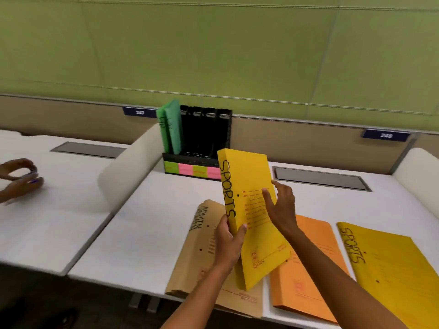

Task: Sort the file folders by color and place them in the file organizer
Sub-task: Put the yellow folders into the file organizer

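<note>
A yellow folder marked SPORTS (249, 176) is held upright and tilted above the desk. My left hand (229, 243) grips its spine near the bottom. My right hand (280, 205) rests on its front cover with fingers spread. A black file organizer (206, 138) stands at the back of the desk with two green folders (169, 127) in its leftmost slot; its other slots look empty. Coloured labels (192, 169) run along its front. Flat on the desk lie a brown folder marked ADMIN (199, 245), an orange folder (306, 276) and a second yellow SPORTS folder (394, 264).
Another person's hands (19, 179) rest on the neighbouring desk at far left. A rounded cream divider (128, 172) separates the two desks; another one (415, 172) stands at right. Grey cable hatches (320, 179) are set into the desk tops. The desk's front edge runs close below the folders.
</note>
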The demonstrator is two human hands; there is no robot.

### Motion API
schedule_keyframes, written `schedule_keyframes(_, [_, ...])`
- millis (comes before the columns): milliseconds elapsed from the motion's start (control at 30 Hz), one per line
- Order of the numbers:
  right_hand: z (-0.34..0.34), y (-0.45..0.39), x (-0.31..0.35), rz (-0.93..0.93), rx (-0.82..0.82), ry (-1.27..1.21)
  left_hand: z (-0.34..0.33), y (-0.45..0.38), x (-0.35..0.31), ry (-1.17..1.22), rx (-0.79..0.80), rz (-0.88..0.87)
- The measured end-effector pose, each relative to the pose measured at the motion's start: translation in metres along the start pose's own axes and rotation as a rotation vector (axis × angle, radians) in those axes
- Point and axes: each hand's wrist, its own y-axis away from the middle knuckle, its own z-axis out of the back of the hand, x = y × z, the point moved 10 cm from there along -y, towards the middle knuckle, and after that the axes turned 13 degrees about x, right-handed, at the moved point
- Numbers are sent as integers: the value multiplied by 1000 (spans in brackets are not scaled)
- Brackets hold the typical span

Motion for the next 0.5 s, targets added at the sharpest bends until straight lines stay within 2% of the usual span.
schedule_keyframes(300, [-73, -31, 197, 442, 153, -117, 120, -8, -22, -85, -228, -40])
schedule_keyframes(500, [-100, -68, 283, 624, 206, -116, 179, -34, -32, -148, -303, -75])
